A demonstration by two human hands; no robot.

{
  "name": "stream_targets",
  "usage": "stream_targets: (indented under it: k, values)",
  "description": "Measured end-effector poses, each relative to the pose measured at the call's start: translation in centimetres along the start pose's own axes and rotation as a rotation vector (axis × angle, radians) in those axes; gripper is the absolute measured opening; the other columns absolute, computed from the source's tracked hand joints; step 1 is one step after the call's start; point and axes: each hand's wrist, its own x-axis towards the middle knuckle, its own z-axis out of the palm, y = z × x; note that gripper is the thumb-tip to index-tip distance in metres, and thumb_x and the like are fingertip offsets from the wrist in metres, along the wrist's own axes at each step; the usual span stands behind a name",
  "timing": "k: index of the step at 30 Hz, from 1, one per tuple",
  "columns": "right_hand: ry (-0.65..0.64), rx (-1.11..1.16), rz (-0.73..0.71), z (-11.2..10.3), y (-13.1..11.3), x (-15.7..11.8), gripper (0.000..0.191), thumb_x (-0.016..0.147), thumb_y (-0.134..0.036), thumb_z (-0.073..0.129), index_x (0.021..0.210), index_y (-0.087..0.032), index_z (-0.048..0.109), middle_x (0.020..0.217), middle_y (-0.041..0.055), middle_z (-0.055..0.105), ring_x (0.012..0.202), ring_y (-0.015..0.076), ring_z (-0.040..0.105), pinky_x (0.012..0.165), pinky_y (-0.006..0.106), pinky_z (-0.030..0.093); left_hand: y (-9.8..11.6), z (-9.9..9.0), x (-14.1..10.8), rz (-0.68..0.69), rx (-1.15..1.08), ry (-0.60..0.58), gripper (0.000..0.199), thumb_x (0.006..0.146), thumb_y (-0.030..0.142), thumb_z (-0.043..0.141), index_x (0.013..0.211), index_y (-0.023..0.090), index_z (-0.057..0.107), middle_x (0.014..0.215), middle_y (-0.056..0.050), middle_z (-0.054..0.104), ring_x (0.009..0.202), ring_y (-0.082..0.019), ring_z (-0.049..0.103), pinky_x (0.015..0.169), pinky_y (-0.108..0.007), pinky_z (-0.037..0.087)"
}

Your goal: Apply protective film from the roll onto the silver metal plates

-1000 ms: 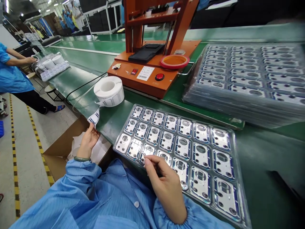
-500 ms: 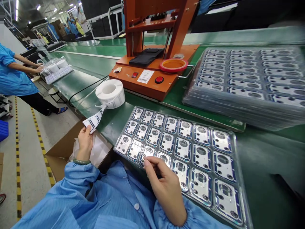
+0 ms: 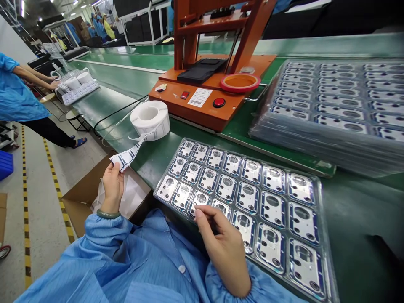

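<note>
My left hand (image 3: 113, 187) pinches the free end of a printed label strip (image 3: 128, 155), which runs back to a white roll of labels (image 3: 150, 120) on the green bench. My right hand (image 3: 222, 242) is closed in a pinch over the near edge of a clear plastic tray (image 3: 326, 235). Its fingertips are by a part in the nearest row; anything between them is too small to make out. Flat silver parts (image 3: 248, 195) with dark blue borders and round holes sit in the tray's pockets.
Behind the tray stands an orange press (image 3: 202, 88) with a red tape ring (image 3: 240, 82) on its base. A tall stack of filled trays (image 3: 334, 122) is at right. Below my left hand is an open cardboard box (image 3: 82, 193). Another person (image 3: 19, 92) works at far left.
The view has turned slightly left, so the bench things appear farther right. My left hand still holds the strip, and my right hand stays pinched over the tray's near edge.
</note>
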Motion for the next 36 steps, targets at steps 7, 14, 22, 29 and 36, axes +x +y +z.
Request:
stream_targets:
  k: [7, 14, 22, 29, 36]
  values:
    - [-0.006, 0.008, 0.014, 0.1, 0.4, -0.2, 0.017, 0.087, -0.036, 0.057, 0.087, -0.021, 0.066, 0.074, 0.0003, 0.068, 0.063, 0.0130, 0.063, 0.058, 0.021, 0.050, -1.4, -0.8, 0.0, 0.157, 0.223, 0.071, 0.031, 0.077, 0.040, 0.067, 0.088, 0.015, 0.051, 0.087, -0.007, 0.066, 0.082, -0.018, 0.065, 0.074, -0.035, 0.053]
    - [0.007, 0.017, 0.001, 0.0, 0.2, -0.2, 0.016, 0.086, -0.034, 0.058, 0.087, -0.021, 0.066, 0.072, -0.0006, 0.067, 0.060, 0.0118, 0.062, 0.057, 0.020, 0.050, -0.4, -1.5, -0.2, 0.577, 0.587, 0.245, 0.026, 0.070, 0.034, 0.073, 0.079, 0.017, 0.056, 0.097, -0.004, 0.056, 0.101, -0.019, 0.054, 0.087, -0.033, 0.045]
    - [0.012, 0.014, -0.008, 0.1, 0.3, -0.2, 0.013, 0.086, -0.032, 0.058, 0.087, -0.021, 0.066, 0.073, -0.0010, 0.067, 0.061, 0.0118, 0.062, 0.057, 0.020, 0.049, 2.7, -0.4, -0.9, 0.971, 0.459, 0.311, 0.027, 0.080, 0.036, 0.063, 0.083, 0.021, 0.041, 0.087, 0.000, 0.047, 0.084, -0.014, 0.054, 0.084, -0.034, 0.047]
    - [0.020, 0.008, -0.018, 0.1, 0.1, -0.2, 0.012, 0.086, -0.031, 0.058, 0.086, -0.021, 0.066, 0.071, -0.0012, 0.066, 0.060, 0.0110, 0.061, 0.057, 0.020, 0.049, 4.1, 2.1, -3.8, 0.579, 0.283, 0.008, 0.024, 0.077, 0.031, 0.070, 0.088, 0.018, 0.054, 0.084, 0.001, 0.059, 0.078, -0.010, 0.060, 0.083, -0.029, 0.049]
    - [0.037, 0.017, 0.007, 0.1, -0.8, -0.1, 0.012, 0.088, -0.031, 0.057, 0.089, -0.021, 0.065, 0.072, -0.0011, 0.066, 0.060, 0.0109, 0.060, 0.056, 0.020, 0.049, 3.8, 3.9, -7.9, -0.091, 0.269, -0.591, 0.019, 0.074, 0.027, 0.074, 0.087, 0.019, 0.064, 0.080, 0.000, 0.068, 0.073, -0.010, 0.064, 0.073, -0.021, 0.051]
